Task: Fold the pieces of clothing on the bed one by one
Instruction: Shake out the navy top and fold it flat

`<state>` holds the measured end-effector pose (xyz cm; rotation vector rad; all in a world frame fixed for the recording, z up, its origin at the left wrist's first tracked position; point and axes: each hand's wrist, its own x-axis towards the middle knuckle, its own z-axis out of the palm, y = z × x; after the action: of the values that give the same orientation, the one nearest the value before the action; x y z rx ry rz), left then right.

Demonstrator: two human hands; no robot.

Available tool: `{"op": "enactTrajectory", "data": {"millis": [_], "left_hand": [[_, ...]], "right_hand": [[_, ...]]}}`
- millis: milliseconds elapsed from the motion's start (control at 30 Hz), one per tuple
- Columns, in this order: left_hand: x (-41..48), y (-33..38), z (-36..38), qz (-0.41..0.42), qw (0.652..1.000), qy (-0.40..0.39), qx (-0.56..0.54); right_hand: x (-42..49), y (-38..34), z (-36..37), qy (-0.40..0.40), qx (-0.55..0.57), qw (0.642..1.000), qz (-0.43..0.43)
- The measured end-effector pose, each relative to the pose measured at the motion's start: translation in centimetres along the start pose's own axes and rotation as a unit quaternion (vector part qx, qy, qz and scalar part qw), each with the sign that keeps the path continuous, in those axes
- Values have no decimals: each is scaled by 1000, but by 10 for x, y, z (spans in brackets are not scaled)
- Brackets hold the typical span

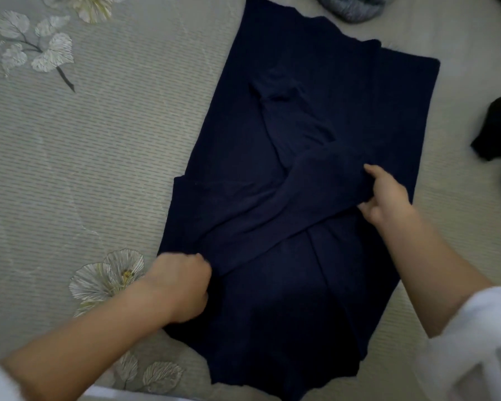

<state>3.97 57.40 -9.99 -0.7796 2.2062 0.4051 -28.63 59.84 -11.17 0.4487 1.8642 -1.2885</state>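
Navy garment (315,146) flat at bed (99,157) centre, sides folded inward, one sleeve laid diagonally across body
Left hand (180,287) fisted on sleeve at garment's left edge
Right hand (388,195) pinching sleeve's other end near right edge
Grey garment (350,5) at far edge; black garment (498,125) at right edge

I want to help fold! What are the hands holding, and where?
Both hold the dark blue garment: left hand at its left edge, right hand grips a folded-over strip.
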Motion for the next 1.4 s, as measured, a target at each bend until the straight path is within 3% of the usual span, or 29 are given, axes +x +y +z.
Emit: {"op": "enactTrajectory", "data": {"millis": [67,133,267,333,433,500,633,733,833,900,1033,1167,1267,1400], "left_hand": [[17,-4,-24,3,976,184,-117],[40,-7,-33,-4,936,315,-156],[78,-26,-28,-124,924,309,-188],[83,-36,-20,-138,902,361,-193],[83,-42,-18,-153,852,446,-229],[82,-38,-16,-166,844,447,-246],[79,-11,-8,-81,899,384,-194],[75,9,8,14,942,314,-116],[68,16,25,6,962,253,-105],[62,14,30,-10,964,237,-117],[59,9,28,28,965,224,-134],[48,13,31,97,966,226,-79],[36,17,38,95,951,284,-73],[24,21,42,102,951,270,-111]], "right_hand": [[3,-6,1,-26,41,999,-21],[4,-17,3,-28,53,996,-63],[1,-40,5,-13,-11,978,-209],[1,-55,1,9,3,963,-269],[14,-69,-9,38,94,959,-266],[29,-66,-16,42,63,976,-203],[51,-41,-25,-5,-49,997,-61],[60,-37,-26,23,-57,994,-91],[63,-45,-27,72,-30,983,-167],[62,-47,-27,72,-36,980,-180],[50,-36,-25,-17,-44,994,-96],[34,-13,-19,-10,-74,987,-143],[22,3,-16,-9,-130,974,-183],[-1,28,-7,-74,-117,985,-106]]}}
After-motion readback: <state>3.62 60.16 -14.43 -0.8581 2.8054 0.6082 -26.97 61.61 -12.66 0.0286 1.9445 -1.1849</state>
